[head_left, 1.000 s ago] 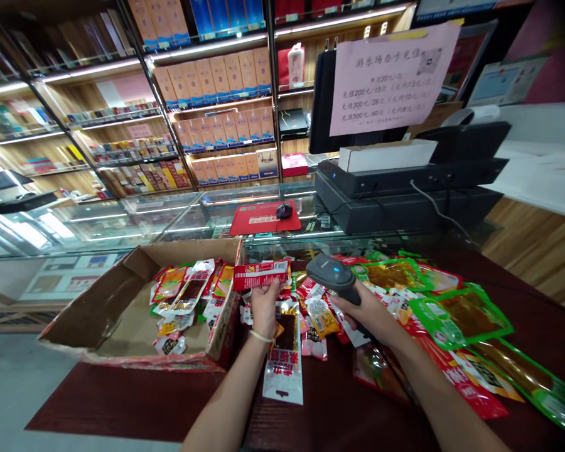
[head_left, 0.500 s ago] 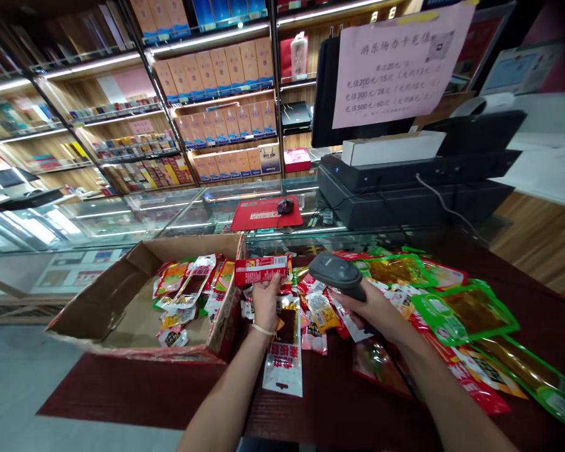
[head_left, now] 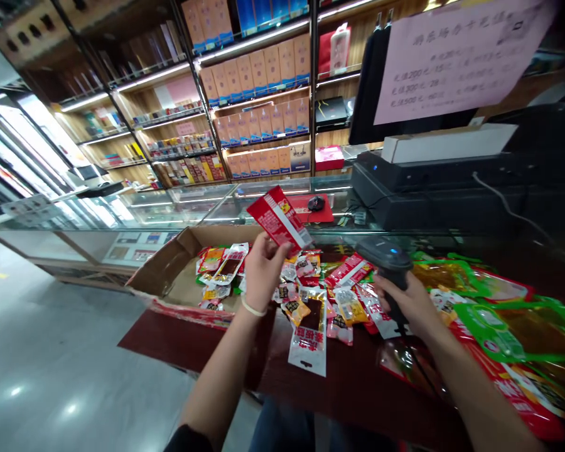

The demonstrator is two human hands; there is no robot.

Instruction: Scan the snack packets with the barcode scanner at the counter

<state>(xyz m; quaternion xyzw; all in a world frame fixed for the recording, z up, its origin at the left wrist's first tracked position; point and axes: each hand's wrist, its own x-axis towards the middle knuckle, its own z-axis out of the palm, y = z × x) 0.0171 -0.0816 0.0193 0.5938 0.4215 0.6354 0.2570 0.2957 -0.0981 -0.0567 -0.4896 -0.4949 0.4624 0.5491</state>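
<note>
Between the thumb and fingers of my left hand [head_left: 265, 267] is a red snack packet [head_left: 279, 218], tilted, with printed text and a pale band facing me. It is raised above the near right corner of the cardboard box [head_left: 176, 304]. My right hand [head_left: 412, 298] wraps round the handle of a dark barcode scanner [head_left: 385, 254], whose head points left and shows a small blue light. Below and between the hands lies a pile of small snack packets, among them a white one with a dark window [head_left: 311, 336] and another red packet [head_left: 351, 270].
Green-edged snack bags [head_left: 513, 329] lie to the right of my right hand. Behind stand a glass counter [head_left: 230, 198], a mouse [head_left: 316, 203] on a red mat, and a monitor [head_left: 365, 94] with a pink paper sign [head_left: 452, 69]. The scanner's cable hangs toward me.
My left hand has lifted the red packet and tilted it, moving it toward the box side. The scanner has drawn away from it, still in my right hand. The view has swung left.
</note>
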